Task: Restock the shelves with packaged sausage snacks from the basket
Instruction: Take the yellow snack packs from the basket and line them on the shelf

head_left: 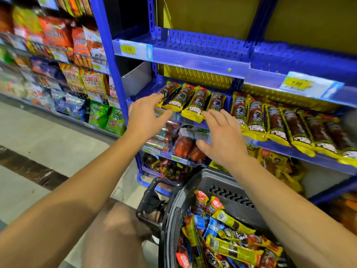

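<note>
Yellow-ended, glossy film sausage packs (190, 101), long and cylindrical, lay side by side on the blue perforated-metal shelf (202, 60). Your left hand (144, 118) touched the leftmost pack with spread fingers; your right hand (224, 136), fingers straight and empty, hovered just below the row. More packs filled the dark plastic basket (228, 192) beneath your right forearm.
</note>
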Tool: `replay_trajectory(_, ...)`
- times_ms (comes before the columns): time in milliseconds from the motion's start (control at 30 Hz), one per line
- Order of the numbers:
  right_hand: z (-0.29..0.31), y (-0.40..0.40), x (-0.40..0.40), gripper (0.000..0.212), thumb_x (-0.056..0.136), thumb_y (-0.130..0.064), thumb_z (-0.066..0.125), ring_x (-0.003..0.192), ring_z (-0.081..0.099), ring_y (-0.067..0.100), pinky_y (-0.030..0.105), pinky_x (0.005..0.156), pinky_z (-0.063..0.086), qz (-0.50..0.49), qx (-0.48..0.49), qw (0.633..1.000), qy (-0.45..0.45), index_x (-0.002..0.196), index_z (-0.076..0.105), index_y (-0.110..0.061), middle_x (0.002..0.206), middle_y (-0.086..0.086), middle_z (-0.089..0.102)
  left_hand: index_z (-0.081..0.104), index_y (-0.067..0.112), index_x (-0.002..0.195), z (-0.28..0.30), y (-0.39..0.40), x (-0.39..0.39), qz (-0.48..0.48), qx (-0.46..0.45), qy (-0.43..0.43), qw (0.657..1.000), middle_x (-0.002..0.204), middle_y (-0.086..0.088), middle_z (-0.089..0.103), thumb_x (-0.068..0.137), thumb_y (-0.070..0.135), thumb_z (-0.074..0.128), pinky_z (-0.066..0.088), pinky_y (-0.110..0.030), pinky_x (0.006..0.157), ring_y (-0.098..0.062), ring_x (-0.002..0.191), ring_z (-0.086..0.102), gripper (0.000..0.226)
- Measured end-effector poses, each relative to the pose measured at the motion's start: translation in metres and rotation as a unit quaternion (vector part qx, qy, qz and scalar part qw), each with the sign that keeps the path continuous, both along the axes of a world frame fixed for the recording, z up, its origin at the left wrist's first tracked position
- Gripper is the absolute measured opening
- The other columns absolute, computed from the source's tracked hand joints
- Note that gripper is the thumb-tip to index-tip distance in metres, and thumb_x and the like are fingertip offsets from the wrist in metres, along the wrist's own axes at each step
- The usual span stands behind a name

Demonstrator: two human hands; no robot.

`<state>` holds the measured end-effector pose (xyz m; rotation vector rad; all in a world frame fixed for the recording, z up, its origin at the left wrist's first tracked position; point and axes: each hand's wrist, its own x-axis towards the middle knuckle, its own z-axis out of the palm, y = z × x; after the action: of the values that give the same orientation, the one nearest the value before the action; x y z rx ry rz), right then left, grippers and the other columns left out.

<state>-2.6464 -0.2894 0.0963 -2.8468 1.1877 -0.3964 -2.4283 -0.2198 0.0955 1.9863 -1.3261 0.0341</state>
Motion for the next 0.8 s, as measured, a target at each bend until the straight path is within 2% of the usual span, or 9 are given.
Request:
replay_trajectory(133, -0.004, 0.03, -0.033, 0.083, 0.089, -0.052, 0.062, 0.151, 0.014, 0.029, 0.048, 0.122, 0.014, 0.007, -0.006, 1.0, -0.008, 0.156, 0.024, -0.022, 0.161, 0.001, 0.026, 0.061, 0.011, 0.128, -0.009, 0.029, -0.054, -0.05, -0.019, -0.045, 0.998, 0.133, -0.011, 0.061, 0.078, 0.056, 0.049, 0.041, -0.048, 0.105, -0.028, 0.126, 0.054, 0.068)
replay_trajectory(267, -0.023, 0.058, -0.076, 0.08, 0.082, -0.049, 0.064, 0.147, 0.025, 0.035, 0.055, 0.118, 0.023, -0.001, 0.007, 1.0, -0.031, 0.151, 0.036, -0.018, 0.155, 0.008, 0.038, 0.06, 0.015, 0.131, -0.036, 0.048, -0.108, -0.117, 0.008, -0.055, 0.992, 0.135, -0.01, 0.059, 0.079, 0.056, 0.05, 0.039, -0.052, 0.105, -0.028, 0.126, 0.053, 0.067)
replay_trajectory(467, -0.061, 0.088, -0.152, 0.082, 0.088, -0.052, 0.061, 0.152, 0.012, 0.027, 0.048, 0.123, 0.012, -0.049, 0.058, 0.997, 0.008, 0.156, 0.025, -0.022, 0.162, 0.002, 0.026, 0.053, 0.017, 0.138, -0.085, 0.062, -0.185, -0.183, 0.074, -0.032, 0.98, 0.144, -0.007, 0.051, 0.083, 0.057, 0.049, 0.033, -0.048, 0.113, -0.025, 0.133, 0.046, 0.068)
replay_trajectory(567, -0.088, 0.1, -0.191, 0.081, 0.089, -0.052, 0.062, 0.152, 0.016, 0.028, 0.048, 0.124, 0.012, -0.079, 0.086, 0.993, 0.03, 0.156, 0.027, -0.021, 0.161, 0.003, 0.029, 0.051, 0.016, 0.14, -0.114, 0.064, -0.212, -0.201, 0.115, -0.014, 0.973, 0.146, -0.007, 0.048, 0.082, 0.056, 0.05, 0.029, -0.045, 0.116, -0.025, 0.137, 0.042, 0.071)
replay_trajectory(633, -0.107, 0.103, -0.217, 0.082, 0.088, -0.051, 0.063, 0.151, 0.019, 0.031, 0.049, 0.122, 0.014, -0.104, 0.111, 0.988, 0.04, 0.155, 0.029, -0.019, 0.16, 0.005, 0.031, 0.049, 0.017, 0.141, -0.137, 0.065, -0.226, -0.212, 0.141, 0.005, 0.967, 0.147, -0.008, 0.047, 0.084, 0.051, 0.058, 0.029, -0.045, 0.115, -0.028, 0.138, 0.04, 0.067)
replay_trajectory(700, -0.124, 0.103, -0.24, 0.083, 0.09, -0.052, 0.061, 0.152, 0.015, 0.029, 0.047, 0.122, 0.013, -0.131, 0.137, 0.98, 0.055, 0.157, 0.023, -0.02, 0.162, 0.003, 0.027, 0.046, 0.018, 0.143, -0.158, 0.065, -0.236, -0.224, 0.164, 0.004, 0.961, 0.148, -0.008, 0.045, 0.086, 0.045, 0.064, 0.03, -0.046, 0.115, -0.029, 0.138, 0.039, 0.066)
replay_trajectory(800, -0.154, 0.098, -0.271, 0.083, 0.092, -0.053, 0.057, 0.152, 0.011, 0.027, 0.044, 0.124, 0.011, -0.165, 0.186, 0.966, 0.074, 0.158, 0.017, -0.02, 0.163, 0.002, 0.021, 0.044, 0.016, 0.144, -0.181, 0.067, -0.245, -0.23, 0.208, 0.014, 0.951, 0.151, -0.008, 0.042, 0.086, 0.043, 0.062, 0.025, -0.039, 0.116, -0.028, 0.14, 0.037, 0.066)
